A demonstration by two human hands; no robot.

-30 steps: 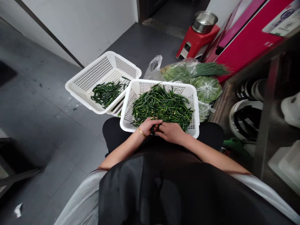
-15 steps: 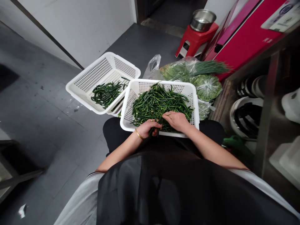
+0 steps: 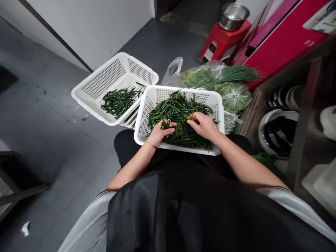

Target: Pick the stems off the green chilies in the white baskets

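A white plastic basket (image 3: 217,105) rests across my lap, heaped with thin green chili peppers (image 3: 173,105). Over the left part of the heap, my left hand (image 3: 160,132) curls around several peppers, their ends poking out between thumb and fingers. My right hand (image 3: 203,126) is over the right part of the heap, thumb and fingertips pinched on what looks like a pepper by its pale green stem end. The fingers partly cover it. A second white basket (image 3: 91,85) stands to the left, with a smaller pile of peppers (image 3: 119,101) in it.
Bagged greens (image 3: 233,96) and a bunch of thin green stalks (image 3: 240,73) lie beyond the lap basket on the right. A metal pot (image 3: 233,17) sits on a red stool (image 3: 223,40). On the right, a shelf holds a white tub (image 3: 265,124). Grey floor extends left.
Both hands have moved apart and slightly forward over the heap. My left hand has turned and loosened a little around its peppers. The camera view has shifted slightly.
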